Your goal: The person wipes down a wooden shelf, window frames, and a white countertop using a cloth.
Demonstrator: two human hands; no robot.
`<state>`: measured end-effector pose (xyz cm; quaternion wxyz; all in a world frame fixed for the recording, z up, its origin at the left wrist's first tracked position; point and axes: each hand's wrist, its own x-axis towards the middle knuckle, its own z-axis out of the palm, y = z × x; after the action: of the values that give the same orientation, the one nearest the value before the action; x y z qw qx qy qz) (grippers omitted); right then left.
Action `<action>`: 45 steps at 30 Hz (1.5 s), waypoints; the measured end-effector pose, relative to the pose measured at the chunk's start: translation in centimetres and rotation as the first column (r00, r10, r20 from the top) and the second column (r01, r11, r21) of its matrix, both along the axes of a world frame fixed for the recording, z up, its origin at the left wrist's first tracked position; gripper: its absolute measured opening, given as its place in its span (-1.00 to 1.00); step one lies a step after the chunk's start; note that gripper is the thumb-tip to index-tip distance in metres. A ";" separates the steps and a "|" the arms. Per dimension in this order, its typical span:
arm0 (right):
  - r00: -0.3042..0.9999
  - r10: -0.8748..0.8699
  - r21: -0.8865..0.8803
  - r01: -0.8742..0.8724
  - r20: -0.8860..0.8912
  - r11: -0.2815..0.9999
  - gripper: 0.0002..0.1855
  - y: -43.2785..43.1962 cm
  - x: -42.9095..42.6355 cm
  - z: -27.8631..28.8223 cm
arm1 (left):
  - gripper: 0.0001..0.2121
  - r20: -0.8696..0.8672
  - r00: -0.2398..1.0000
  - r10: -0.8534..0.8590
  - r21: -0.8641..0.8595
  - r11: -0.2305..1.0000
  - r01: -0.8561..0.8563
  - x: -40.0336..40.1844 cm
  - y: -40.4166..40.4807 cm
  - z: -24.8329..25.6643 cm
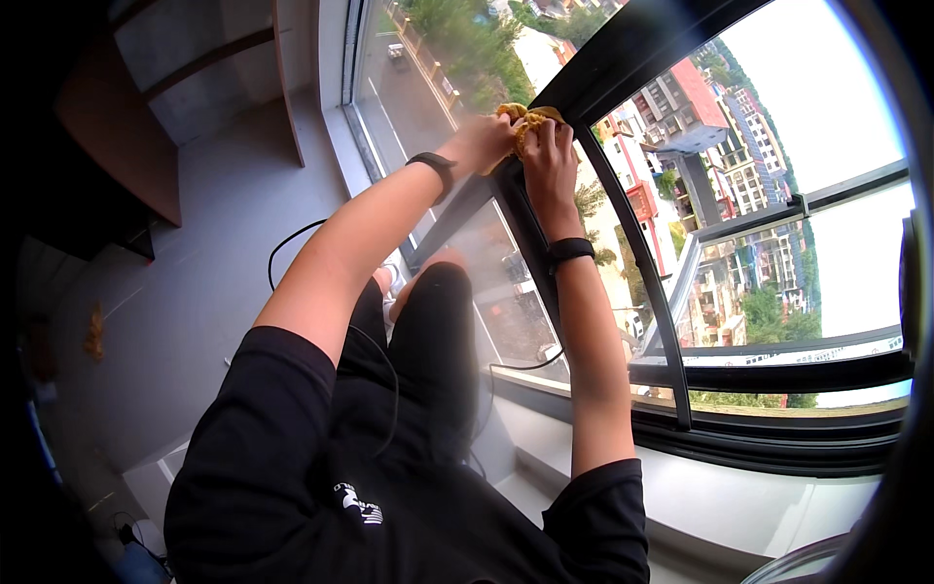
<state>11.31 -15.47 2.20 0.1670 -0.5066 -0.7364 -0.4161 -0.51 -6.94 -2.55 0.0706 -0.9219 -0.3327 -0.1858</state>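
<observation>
A bunched yellow cloth point(536, 120) is pressed to the dark window frame point(576, 84), where a thick bar meets thinner ones. My left hand point(487, 142), with a dark band on its wrist, grips the cloth's left side and is slightly blurred. From the right, my right hand point(552, 164) holds the same cloth with its fingers bent over it. A black band circles that wrist too. Part of the cloth is hidden beneath both hands. Window glass point(503, 255) lies just below the hands, with a faint reflection in it.
Along the wall under the window runs a white sill point(737, 504). An openable sash point(689, 252) stands at the right. Brown furniture point(120, 139) is on the left, above a grey floor point(211, 241). A thin black cable point(281, 244) loops near my legs. Outside are buildings and a road.
</observation>
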 end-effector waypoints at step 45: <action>0.915 -0.177 -0.187 0.115 -0.362 0.976 -0.77 -10.0 1.5 -10.7 | -0.63 0.368 0.904 -0.217 -0.105 0.956 0.273 0.6 -9.6 -9.8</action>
<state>12.78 -25.44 -8.54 0.2318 -0.6425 -0.6820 -0.2615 0.09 -16.50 -12.36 -0.0857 -0.9107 -0.2345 -0.3292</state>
